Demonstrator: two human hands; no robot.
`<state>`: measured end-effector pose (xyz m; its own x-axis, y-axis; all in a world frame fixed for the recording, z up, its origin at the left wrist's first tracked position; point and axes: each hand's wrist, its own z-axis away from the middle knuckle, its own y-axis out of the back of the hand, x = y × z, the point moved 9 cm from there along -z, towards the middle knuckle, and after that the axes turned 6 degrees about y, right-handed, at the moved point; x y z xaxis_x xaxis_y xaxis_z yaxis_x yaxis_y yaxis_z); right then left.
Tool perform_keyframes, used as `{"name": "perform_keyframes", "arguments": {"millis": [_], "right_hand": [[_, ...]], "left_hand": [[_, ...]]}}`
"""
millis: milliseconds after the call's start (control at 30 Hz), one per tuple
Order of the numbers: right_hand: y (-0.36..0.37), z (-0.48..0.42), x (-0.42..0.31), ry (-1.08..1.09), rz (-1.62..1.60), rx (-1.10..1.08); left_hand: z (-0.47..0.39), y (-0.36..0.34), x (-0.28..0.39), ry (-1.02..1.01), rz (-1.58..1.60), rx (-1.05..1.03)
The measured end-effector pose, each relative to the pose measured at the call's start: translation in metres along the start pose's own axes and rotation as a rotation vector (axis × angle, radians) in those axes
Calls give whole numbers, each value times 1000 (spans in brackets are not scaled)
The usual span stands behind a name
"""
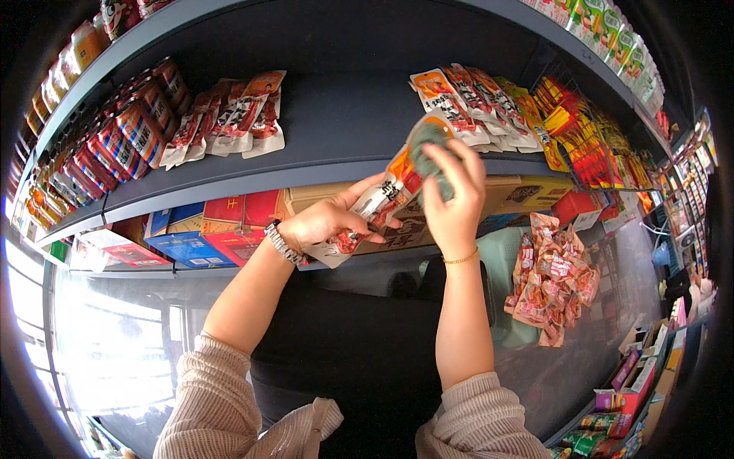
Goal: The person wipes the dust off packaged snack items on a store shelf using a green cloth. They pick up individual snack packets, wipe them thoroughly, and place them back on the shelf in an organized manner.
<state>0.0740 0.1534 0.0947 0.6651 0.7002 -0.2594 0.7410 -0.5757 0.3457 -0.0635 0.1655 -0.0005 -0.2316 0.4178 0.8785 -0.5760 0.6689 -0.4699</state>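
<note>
My left hand [332, 221] grips the lower part of a snack pouch [375, 201] with an orange top and a clear window onto reddish food. It is held tilted in front of the shelf edge. In my right hand [456, 201] is a crumpled grey-green cloth [429, 149], pressed against the pouch's upper end. Similar pouches lie on the dark shelf [344, 120]: one group [235, 117] to the left, another group [476, 109] to the right, just behind the cloth.
Drink cans [137, 129] stand at the shelf's left, and a wire basket [579, 132] of red-yellow packets at its right. Gift boxes [229, 229] fill the level below. Several pinkish packets [553, 275] are heaped on a pale green stool [504, 258] at the right.
</note>
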Motion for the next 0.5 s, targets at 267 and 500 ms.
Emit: {"name": "perform_keyframes", "arguments": {"millis": [267, 500], "right_hand": [[-6, 1, -5, 41, -48, -33], [10, 5, 15, -62, 104, 65]], "left_hand": [[4, 6, 6, 2, -40, 55], [-1, 7, 2, -20, -160, 129]]}}
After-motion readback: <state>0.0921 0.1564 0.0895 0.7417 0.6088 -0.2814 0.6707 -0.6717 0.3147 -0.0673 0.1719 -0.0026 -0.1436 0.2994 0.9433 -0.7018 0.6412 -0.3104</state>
